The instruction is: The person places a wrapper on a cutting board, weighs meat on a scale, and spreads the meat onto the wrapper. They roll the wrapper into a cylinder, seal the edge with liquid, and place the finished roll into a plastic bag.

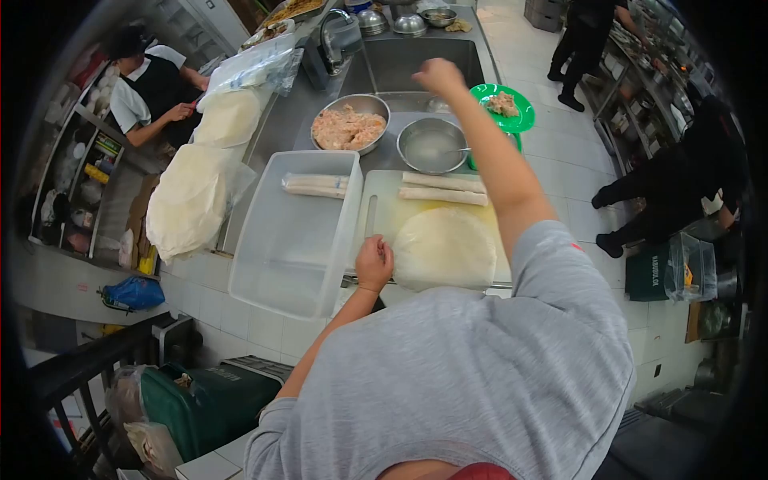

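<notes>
Wrapper sheet (445, 250) lies flat on the near part of your cutting board (384, 220), right in front of you. Two pale rolls (442, 194) lie side by side toward the board's far edge, probably put there to leave the near side to the sheet. Your left hand (374, 264) is at the board's left edge beside the tub, fingers curled; can't tell if it grips anything. Your right hand (440, 78) is stretched out past the bowls, over the sink (400, 60) in this view, also curled; can't tell what, if anything, it holds.

Containers: clear tub (280, 240) just left of the board, plastic-wrapped rolls (316, 186) at its far right end. Steel bowl (376, 104) beyond the tub, heaped with pinkish filling (346, 128). Second bowl (400, 142) beyond the board, cloudy liquid inside, spoon handle (458, 150) toward its right rim. Green plate (524, 120) farther right, small lump of similar filling on it. Bowls look set there to be within your reach. Wrapper stack (188, 200) sits left of the tub, partly over clear plastic.
</notes>
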Tool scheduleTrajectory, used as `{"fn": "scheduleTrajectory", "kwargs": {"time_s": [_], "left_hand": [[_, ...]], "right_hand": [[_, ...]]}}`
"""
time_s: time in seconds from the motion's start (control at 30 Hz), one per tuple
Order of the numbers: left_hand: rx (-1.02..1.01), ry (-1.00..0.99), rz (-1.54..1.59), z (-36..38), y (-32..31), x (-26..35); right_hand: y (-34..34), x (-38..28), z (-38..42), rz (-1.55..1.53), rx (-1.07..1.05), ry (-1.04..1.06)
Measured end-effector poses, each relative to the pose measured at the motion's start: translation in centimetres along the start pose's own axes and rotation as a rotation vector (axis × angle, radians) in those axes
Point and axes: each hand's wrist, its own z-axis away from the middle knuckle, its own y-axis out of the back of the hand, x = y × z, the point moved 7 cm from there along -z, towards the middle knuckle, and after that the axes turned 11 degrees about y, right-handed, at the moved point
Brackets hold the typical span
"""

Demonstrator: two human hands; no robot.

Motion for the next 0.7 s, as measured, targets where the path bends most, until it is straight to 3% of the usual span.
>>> {"fn": "scheduleTrajectory", "kwargs": {"time_s": [0.03, 0.17, 0.27, 0.5, 0.6, 0.67, 0.7], "left_hand": [[0.005, -0.002, 0.010, 0.0, 0.1, 0.1], [0.015, -0.009, 0.011, -0.1, 0.2, 0.3], [-0.006, -0.007, -0.008, -0.1, 0.1, 0.3], [0.040, -0.002, -0.027, 0.0, 0.3, 0.5], [0.059, -0.014, -0.032, -0.1, 0.3, 0.4], [0.071, -0.007, -0.042, 0.1, 0.2, 0.2], [0.073, 0.001, -0.030, 0.2, 0.2, 0.1]], "right_hand": [[2.1, 3.2, 0.7, 0.081, 0.047, -0.063], [7.3, 11.7, 4.7, 0.363, -0.171, -0.355], [5.8, 14.5, 6.7, 0.300, -0.373, -0.506], [-0.6, 16.7, 5.8, 0.307, -0.118, -0.184], [1.1, 15.5, 6.0, 0.049, -0.140, -0.172], [4.5, 12.0, 7.7, -0.373, -0.125, -0.139], [7.6, 8.7, 9.4, -0.455, -0.011, -0.077]]}}
